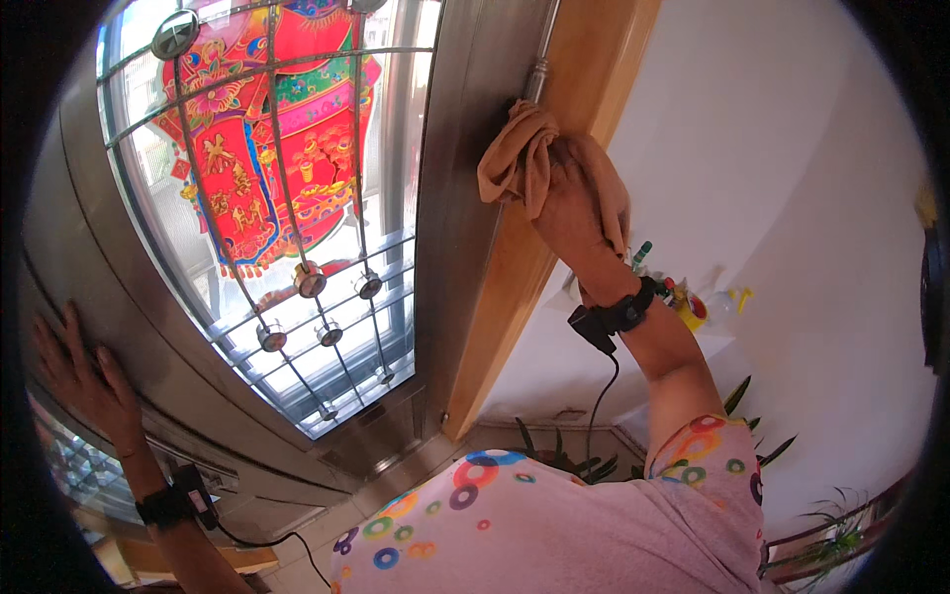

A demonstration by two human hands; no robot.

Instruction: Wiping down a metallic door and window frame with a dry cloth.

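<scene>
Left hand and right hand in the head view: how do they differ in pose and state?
The left hand is spread, palm toward the metal door, while the right hand is curled.
The left hand shows nothing in its grasp; the right hand grips a bunched brown cloth.
The left hand sits lower in the picture than the right hand.
Shared: each wrist wears a black band.

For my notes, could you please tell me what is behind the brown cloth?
Around the brown cloth, metal frame and wooden trim show; what lies directly behind is hidden.
</scene>
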